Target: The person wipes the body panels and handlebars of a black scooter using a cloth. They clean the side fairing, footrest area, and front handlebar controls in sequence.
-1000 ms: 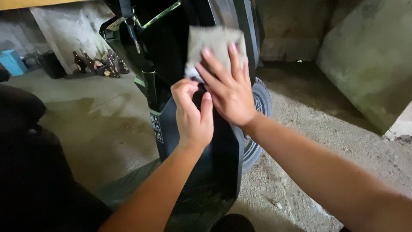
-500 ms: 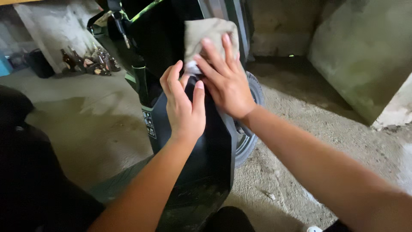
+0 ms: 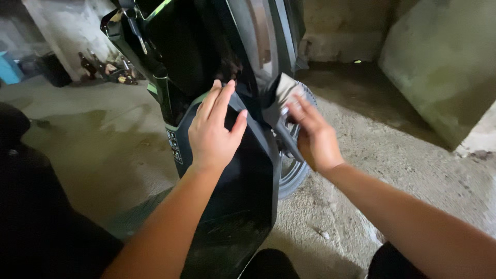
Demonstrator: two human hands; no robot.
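A black scooter (image 3: pixel 243 175) stands upright in front of me, its glossy front panel running down the middle of the view. My left hand (image 3: pixel 213 132) lies flat on that panel, fingers apart and empty. My right hand (image 3: pixel 313 135) holds a grey cloth (image 3: pixel 283 92) bunched against the panel's right edge, just in front of the front wheel (image 3: pixel 295 170). Part of the cloth is hidden behind my fingers.
Rough concrete floor surrounds the scooter. Several brown bottles (image 3: pixel 111 70) lie by the back wall at the left, near a dark bin (image 3: pixel 51 70) and a blue container (image 3: pixel 9 68). A concrete wall (image 3: pixel 439 67) rises at the right. A dark seat (image 3: pixel 31 206) fills the lower left.
My right hand has carried the cloth down from the upper front panel to its right edge by the wheel. My left hand has opened from a loose fist and flattened on the panel.
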